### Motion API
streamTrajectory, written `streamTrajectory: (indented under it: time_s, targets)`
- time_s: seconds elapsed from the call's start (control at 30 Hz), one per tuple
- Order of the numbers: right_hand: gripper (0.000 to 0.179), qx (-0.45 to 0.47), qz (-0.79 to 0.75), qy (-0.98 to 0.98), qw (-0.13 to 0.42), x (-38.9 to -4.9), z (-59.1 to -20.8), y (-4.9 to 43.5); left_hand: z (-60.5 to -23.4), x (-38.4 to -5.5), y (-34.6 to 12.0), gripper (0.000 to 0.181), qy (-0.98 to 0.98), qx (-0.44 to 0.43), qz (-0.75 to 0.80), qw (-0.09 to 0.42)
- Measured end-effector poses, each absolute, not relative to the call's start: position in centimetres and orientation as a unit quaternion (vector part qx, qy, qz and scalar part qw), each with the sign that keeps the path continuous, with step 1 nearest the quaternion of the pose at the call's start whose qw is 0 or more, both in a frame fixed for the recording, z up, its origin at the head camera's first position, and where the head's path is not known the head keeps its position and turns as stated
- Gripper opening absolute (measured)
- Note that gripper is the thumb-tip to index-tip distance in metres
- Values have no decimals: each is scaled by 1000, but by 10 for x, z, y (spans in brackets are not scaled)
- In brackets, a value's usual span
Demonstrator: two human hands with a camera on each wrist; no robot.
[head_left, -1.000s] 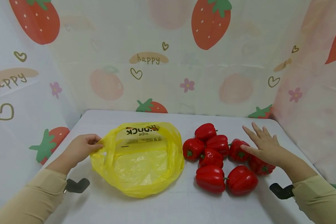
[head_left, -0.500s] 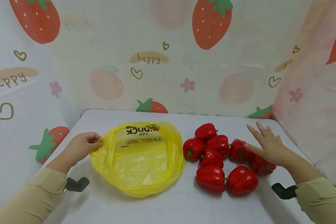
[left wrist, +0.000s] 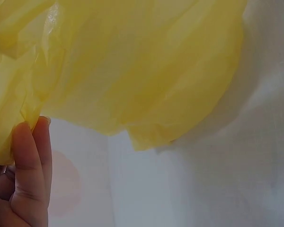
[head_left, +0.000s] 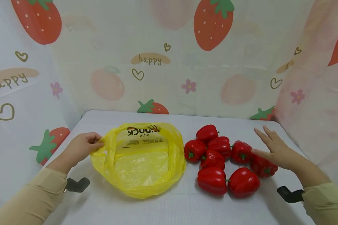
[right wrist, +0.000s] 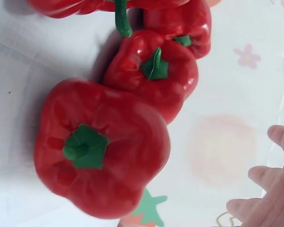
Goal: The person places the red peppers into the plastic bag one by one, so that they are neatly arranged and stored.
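My left hand (head_left: 83,147) pinches the left edge of a yellow plastic bag (head_left: 142,168), which lies with its mouth spread wide on the table. In the left wrist view, fingers (left wrist: 28,165) grip the thin film of the bag (left wrist: 146,85). Over on the right, my right hand (head_left: 281,153) hovers with fingers spread and nothing in them. Beneath and beside it is the rightmost red bell pepper (head_left: 263,167), partly covered by the hand. That large pepper (right wrist: 104,146) fills much of the right wrist view, its green stem facing the camera, with the right hand (right wrist: 270,189) apart from it.
Several more red bell peppers (head_left: 219,147) sit clustered between the bag and my right hand. Two of them, including one pepper (head_left: 244,182), lie nearest the front. A printed cloth (head_left: 186,56) with strawberries walls in the white table (head_left: 169,206) at the back and sides.
My right hand has drifted to the right, away from the middle peppers, with its fingers still spread. The left hand keeps its grip on the bag; bag and peppers stay put.
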State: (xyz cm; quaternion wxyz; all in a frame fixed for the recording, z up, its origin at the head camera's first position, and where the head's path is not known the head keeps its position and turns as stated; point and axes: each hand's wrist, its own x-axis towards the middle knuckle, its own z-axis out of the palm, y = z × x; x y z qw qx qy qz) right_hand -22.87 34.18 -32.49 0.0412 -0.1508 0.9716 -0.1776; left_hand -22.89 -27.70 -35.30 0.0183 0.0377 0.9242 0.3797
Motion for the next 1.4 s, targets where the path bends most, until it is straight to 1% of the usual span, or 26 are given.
streamTrajectory:
  time_s: [0.3,0.63,0.8,0.93,1.1,1.4]
  targets:
    - [92,-142,-190,970,52,-222,-334,356,-353,-227,-277,24,926,41,374,14]
    - [93,-135,-209,967,56,-216,-349,369,-356,-228,-277,22,924,37,380,26]
    - [99,-152,-220,962,59,-213,-357,372,-357,-228,-278,23,923,41,382,23]
    - [99,-165,-223,959,60,-211,-362,374,-357,-228,-278,23,923,39,382,20]
    - [94,-164,-228,958,61,-210,-370,377,-357,-228,-277,23,922,41,386,18]
    - [77,-168,-235,956,50,-209,-375,383,-359,-228,-277,23,919,40,393,20]
